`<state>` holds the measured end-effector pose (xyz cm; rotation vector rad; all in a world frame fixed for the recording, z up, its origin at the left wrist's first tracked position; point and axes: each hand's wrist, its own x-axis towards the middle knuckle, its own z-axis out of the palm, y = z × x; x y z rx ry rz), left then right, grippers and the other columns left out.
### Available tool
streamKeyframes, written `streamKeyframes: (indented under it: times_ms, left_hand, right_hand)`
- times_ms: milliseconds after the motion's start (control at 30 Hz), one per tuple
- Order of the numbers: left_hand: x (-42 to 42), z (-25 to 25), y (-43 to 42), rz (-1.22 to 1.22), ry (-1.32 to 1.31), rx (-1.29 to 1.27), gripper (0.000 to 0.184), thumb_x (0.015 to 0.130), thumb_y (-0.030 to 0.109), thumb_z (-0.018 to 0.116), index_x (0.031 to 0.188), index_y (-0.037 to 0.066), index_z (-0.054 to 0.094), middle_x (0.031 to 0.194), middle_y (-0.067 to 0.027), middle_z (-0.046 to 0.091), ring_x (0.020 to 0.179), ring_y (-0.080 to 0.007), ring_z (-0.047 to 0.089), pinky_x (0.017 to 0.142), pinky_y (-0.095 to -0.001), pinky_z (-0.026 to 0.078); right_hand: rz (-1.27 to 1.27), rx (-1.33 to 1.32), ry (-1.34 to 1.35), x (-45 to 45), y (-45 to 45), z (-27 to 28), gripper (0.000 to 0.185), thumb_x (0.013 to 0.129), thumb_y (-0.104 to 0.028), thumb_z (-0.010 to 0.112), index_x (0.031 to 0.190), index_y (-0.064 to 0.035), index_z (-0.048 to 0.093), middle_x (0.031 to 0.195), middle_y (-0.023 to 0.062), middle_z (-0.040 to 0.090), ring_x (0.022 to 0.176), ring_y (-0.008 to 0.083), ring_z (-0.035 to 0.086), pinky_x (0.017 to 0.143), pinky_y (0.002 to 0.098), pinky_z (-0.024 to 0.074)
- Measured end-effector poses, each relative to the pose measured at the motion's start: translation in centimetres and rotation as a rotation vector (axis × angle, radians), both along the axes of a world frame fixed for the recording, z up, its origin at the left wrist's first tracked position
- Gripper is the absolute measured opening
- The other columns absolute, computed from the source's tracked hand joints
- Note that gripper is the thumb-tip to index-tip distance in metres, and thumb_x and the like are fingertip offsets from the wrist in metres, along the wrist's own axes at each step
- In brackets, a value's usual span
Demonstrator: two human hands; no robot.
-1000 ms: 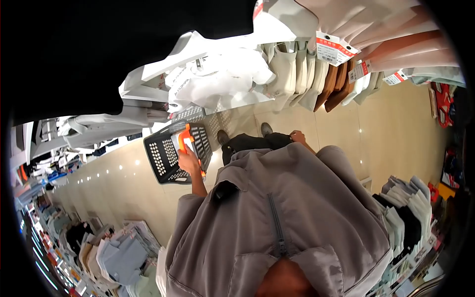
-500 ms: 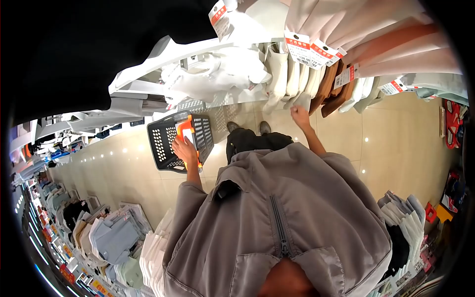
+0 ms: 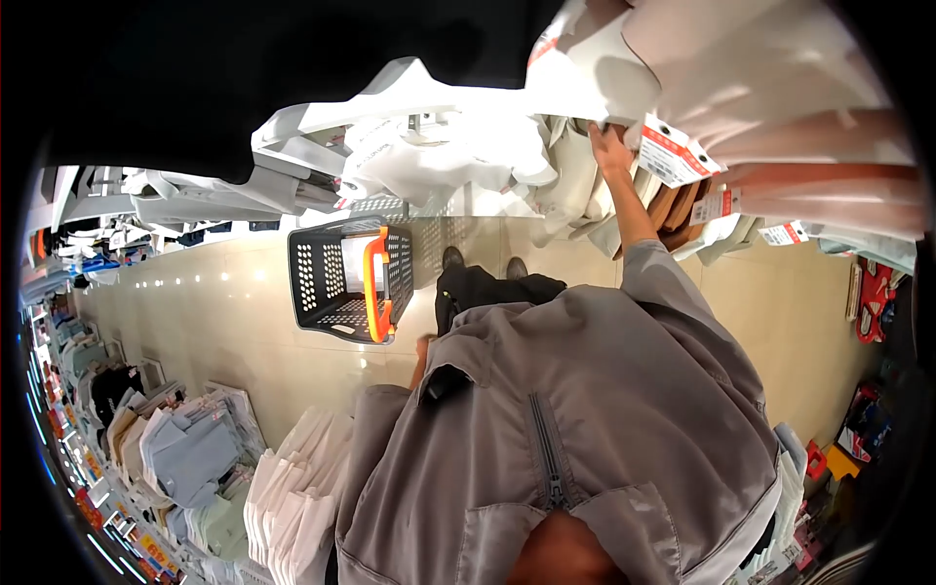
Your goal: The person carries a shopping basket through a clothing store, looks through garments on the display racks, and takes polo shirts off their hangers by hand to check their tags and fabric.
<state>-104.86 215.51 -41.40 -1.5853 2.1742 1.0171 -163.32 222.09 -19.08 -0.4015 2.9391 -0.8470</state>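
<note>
My right hand (image 3: 611, 151) reaches up among the hanging clothes, against the pale garments and just left of a white-and-red price tag (image 3: 673, 151). Its fingertips are partly lost among the cloth, so I cannot make out whether they grip it. My left hand (image 3: 425, 345) is low by my side, mostly hidden behind my grey jacket (image 3: 585, 380). To its left, a dark grey shopping basket (image 3: 317, 283) with holes in its walls stands on the floor, apart from the hand. Its orange handle (image 3: 372, 283) is raised, and a white panel shows behind it.
White clothes (image 3: 439, 156) hang on a rack ahead, with brown garments (image 3: 668, 210) and pink ones (image 3: 809, 195) to the right. White shirts (image 3: 297, 487) hang behind me on the left, beside light blue ones (image 3: 195, 453). Tiled floor (image 3: 224, 312) runs between the racks.
My left hand has let go of the basket's orange handle and drawn back to my side. My right hand has risen from below the hanging garments up among them.
</note>
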Motion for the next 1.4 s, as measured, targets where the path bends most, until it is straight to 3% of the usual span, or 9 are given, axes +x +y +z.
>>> streamKeyframes:
  times_ms: [67, 200, 333, 500, 700, 933, 1200, 1300, 1400]
  left_hand:
    - [2.5, -3.5, 0.8, -0.019, -0.034, 0.091, 0.014, 0.075, 0.013, 0.061, 0.085, 0.006, 0.069, 0.08, -0.0152, 0.067, 0.077, -0.0331, 0.065, 0.072, -0.0388, 0.051]
    - [5.5, -7.7, 0.6, 0.028, 0.0, 0.155, 0.014, 0.076, 0.014, 0.06, 0.085, 0.009, 0.069, 0.079, -0.0165, 0.067, 0.076, -0.0331, 0.065, 0.071, -0.0395, 0.051]
    - [5.4, -9.8, -2.7, 0.106, 0.171, 0.095, 0.014, 0.076, 0.016, 0.06, 0.085, 0.012, 0.07, 0.078, -0.0179, 0.066, 0.075, -0.0331, 0.065, 0.07, -0.0402, 0.052]
    - [0.6, 0.5, -8.5, 0.22, 0.239, 0.205, 0.019, 0.076, 0.018, 0.06, 0.086, 0.005, 0.07, 0.08, -0.0171, 0.068, 0.075, -0.0276, 0.067, 0.07, -0.0358, 0.052]
    - [1.0, -1.1, -8.9, 0.008, 0.32, 0.175, 0.021, 0.075, 0.015, 0.057, 0.085, 0.001, 0.07, 0.072, -0.018, 0.067, 0.067, -0.0244, 0.066, 0.064, -0.0336, 0.051]
    - [-0.3, 1.9, -9.8, -0.016, 0.08, 0.303, 0.023, 0.076, 0.017, 0.056, 0.086, 0.003, 0.07, 0.071, -0.0148, 0.068, 0.07, -0.0263, 0.067, 0.068, -0.0359, 0.051]
    - [-6.7, 0.4, -9.8, -0.227, 0.342, 0.221, 0.027, 0.084, 0.027, 0.057, 0.085, 0.001, 0.066, 0.073, -0.0149, 0.066, 0.071, -0.032, 0.065, 0.064, -0.0404, 0.049]
    - [-15.6, 8.6, -7.1, -0.467, 0.528, 0.041, 0.029, 0.084, 0.027, 0.057, 0.088, 0.0, 0.066, 0.078, -0.0202, 0.064, 0.079, -0.0401, 0.062, 0.073, -0.0435, 0.048]
    - [-22.7, 16.2, -2.1, -0.691, 0.671, -0.158, 0.019, 0.086, 0.016, 0.059, 0.097, 0.002, 0.064, 0.083, -0.0164, 0.063, 0.078, -0.0345, 0.062, 0.071, -0.04, 0.049]
  right_hand:
    - [-0.017, 0.178, 0.157, 0.2, -1.0, 0.3, 0.068, 0.08, -0.052, 0.059, 0.131, -0.0089, 0.045, 0.128, 0.0184, 0.052, 0.115, 0.0378, 0.051, 0.098, 0.0435, 0.0405]
    - [-0.132, 0.179, -0.174, 0.2, -2.1, 1.8, 0.062, 0.083, -0.052, 0.054, 0.128, -0.0087, 0.05, 0.132, 0.019, 0.047, 0.121, 0.037, 0.045, 0.103, 0.0468, 0.0337]
    - [-0.152, 0.166, 0.153, 0.4, -2.3, 1.7, 0.055, 0.079, -0.046, 0.064, 0.119, -0.0078, 0.057, 0.114, 0.0189, 0.062, 0.103, 0.0377, 0.059, 0.089, 0.0419, 0.0468]
    - [-0.157, 0.19, 0.21, 2.2, -1.5, 5.0, 0.049, 0.077, -0.042, 0.067, 0.106, -0.0029, 0.063, 0.1, 0.0213, 0.065, 0.094, 0.0385, 0.061, 0.083, 0.0433, 0.048]
    - [-0.161, 0.245, 0.227, 7.2, 0.7, 6.1, 0.04, 0.075, -0.035, 0.07, 0.09, 0.0019, 0.066, 0.07, 0.0201, 0.065, 0.07, 0.0361, 0.065, 0.069, 0.0408, 0.0511]
    - [-0.216, 0.233, 0.152, 13.3, 5.1, 3.3, 0.035, 0.074, -0.03, 0.072, 0.083, 0.0026, 0.065, 0.067, 0.0175, 0.064, 0.064, 0.0355, 0.063, 0.062, 0.0405, 0.0494]
    - [-0.183, 0.147, 0.089, 19.6, 14.2, 0.7, 0.03, 0.073, -0.025, 0.072, 0.083, 0.0025, 0.063, 0.071, 0.0205, 0.063, 0.066, 0.0367, 0.062, 0.062, 0.0419, 0.0481]
    - [-0.063, 0.083, 0.063, 21.7, 17.2, 0.4, 0.02, 0.072, -0.014, 0.069, 0.084, 0.0019, 0.063, 0.072, 0.0209, 0.062, 0.067, 0.0361, 0.062, 0.062, 0.0412, 0.0479]
    - [0.044, 0.028, 0.024, 23.5, 19.2, 1.6, 0.016, 0.075, -0.013, 0.068, 0.083, 0.0005, 0.063, 0.071, 0.0204, 0.062, 0.068, 0.0377, 0.061, 0.064, 0.0426, 0.0483]
